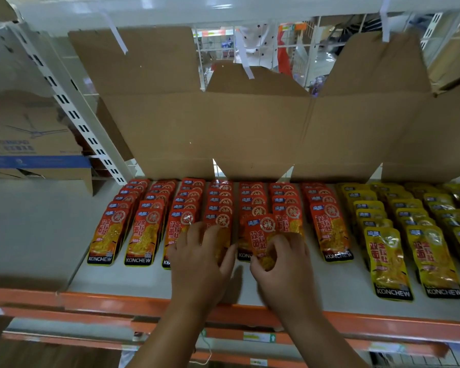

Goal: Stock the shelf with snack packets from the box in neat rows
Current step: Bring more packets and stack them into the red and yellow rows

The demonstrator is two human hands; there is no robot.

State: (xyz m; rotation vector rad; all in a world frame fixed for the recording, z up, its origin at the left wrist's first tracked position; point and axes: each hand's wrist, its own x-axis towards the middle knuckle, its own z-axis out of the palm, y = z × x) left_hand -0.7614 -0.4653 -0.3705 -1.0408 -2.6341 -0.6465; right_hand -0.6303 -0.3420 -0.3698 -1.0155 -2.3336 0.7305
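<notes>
The orange front edge [91, 298] of the shelf is seen nearest. Just past it, both hands are laid on the pale shelf [117, 277]. The left hand [199, 261] is rested on the front packet [222, 221] of a red row, with its fingers [199, 232] spread out and nearly straight. A red packet [259, 235] is pinched at its lower end by the curled fingers [287, 244] of the right hand [284, 266]. It is held tilted over the front of the next row. Seven red rows [154, 208] are lined up side by side, with each packet lapped on the one behind it. Further to the right, yellow rows [383, 235] are laid the same way. Behind all the rows, brown cardboard [210, 128] is stood up against the back of the shelf.
</notes>
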